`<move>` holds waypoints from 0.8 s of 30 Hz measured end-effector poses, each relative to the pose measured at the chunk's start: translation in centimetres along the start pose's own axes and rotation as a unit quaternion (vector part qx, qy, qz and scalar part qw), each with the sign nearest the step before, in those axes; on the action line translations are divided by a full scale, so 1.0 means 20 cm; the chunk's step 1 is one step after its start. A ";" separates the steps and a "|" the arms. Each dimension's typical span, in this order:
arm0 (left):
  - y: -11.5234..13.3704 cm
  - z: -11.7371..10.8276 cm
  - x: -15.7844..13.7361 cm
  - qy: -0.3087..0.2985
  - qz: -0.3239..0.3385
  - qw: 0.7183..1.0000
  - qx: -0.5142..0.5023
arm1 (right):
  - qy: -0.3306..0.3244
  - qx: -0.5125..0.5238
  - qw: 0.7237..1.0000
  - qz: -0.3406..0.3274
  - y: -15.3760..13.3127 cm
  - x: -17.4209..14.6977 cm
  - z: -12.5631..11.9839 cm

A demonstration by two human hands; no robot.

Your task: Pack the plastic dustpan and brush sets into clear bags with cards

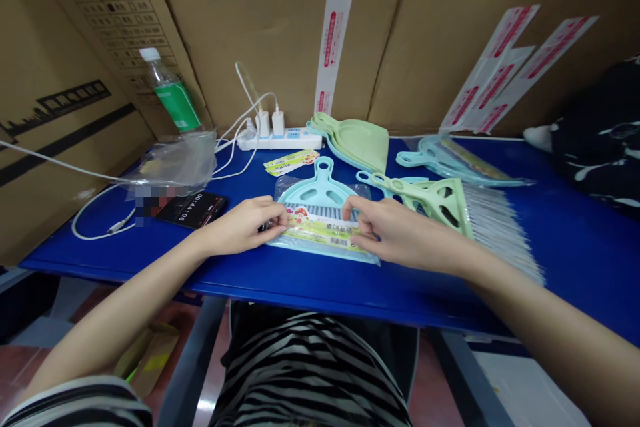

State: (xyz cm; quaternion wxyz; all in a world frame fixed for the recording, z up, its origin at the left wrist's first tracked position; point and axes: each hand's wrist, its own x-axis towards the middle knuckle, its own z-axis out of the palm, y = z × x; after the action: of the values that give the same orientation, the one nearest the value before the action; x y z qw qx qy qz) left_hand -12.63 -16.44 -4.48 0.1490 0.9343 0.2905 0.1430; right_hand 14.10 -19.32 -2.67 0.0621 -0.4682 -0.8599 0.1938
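A light blue dustpan (326, 195) with a small grey-bristled brush lies flat in a clear plastic bag (367, 259) in front of me. A printed yellow-green label card (320, 230) with red mushrooms covers its middle. My left hand (247, 225) is closed, fingertips pinching at the bag's left edge. At the right side, my right hand (387, 230) has its fingers bent in on the bag, by the label's end. Beside my right hand rests a stack of green and blue brushes (440, 203), the grey bristles (505, 230) pointing right.
Stacked green and blue dustpans (357, 140) stand behind, and another bagged blue set (460, 160) lies at back right. A loose label card (291, 162), power strip (285, 140), phone (193, 209), bottle (175, 97) and crumpled plastic bags (175, 160) share the blue table (230, 273). Cardboard (270, 27) walls the back.
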 end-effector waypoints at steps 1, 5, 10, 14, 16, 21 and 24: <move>0.00 0.00 0.00 -0.001 -0.006 1.000 -0.001 | -0.002 0.000 1.000 0.004 0.00 0.00 0.00; 0.00 0.01 0.00 0.008 -0.028 0.999 -0.014 | -0.004 -0.009 1.000 0.020 0.00 0.00 0.00; 0.00 0.03 0.01 0.044 -0.047 0.998 -0.019 | 0.015 -0.033 0.999 0.018 -0.01 0.02 0.01; -0.01 0.04 0.01 0.061 -0.052 0.997 -0.021 | -0.003 -0.038 0.998 0.047 -0.03 0.03 0.01; -0.01 0.04 0.01 0.066 -0.049 0.996 -0.021 | -0.016 -0.042 0.997 0.062 -0.03 0.03 0.00; -0.01 0.04 0.01 0.060 -0.046 0.997 -0.006 | -0.028 -0.046 0.996 0.069 -0.04 0.02 0.00; -0.01 0.04 0.00 0.056 -0.055 0.997 0.001 | -0.020 -0.049 0.996 0.066 -0.03 0.02 0.00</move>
State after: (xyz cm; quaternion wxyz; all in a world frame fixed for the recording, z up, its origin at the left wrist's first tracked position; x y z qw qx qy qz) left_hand -12.39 -16.39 -5.24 0.1395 0.9078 0.3490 0.1863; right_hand 13.32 -19.28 -2.45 0.0092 -0.5221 -0.8368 0.1647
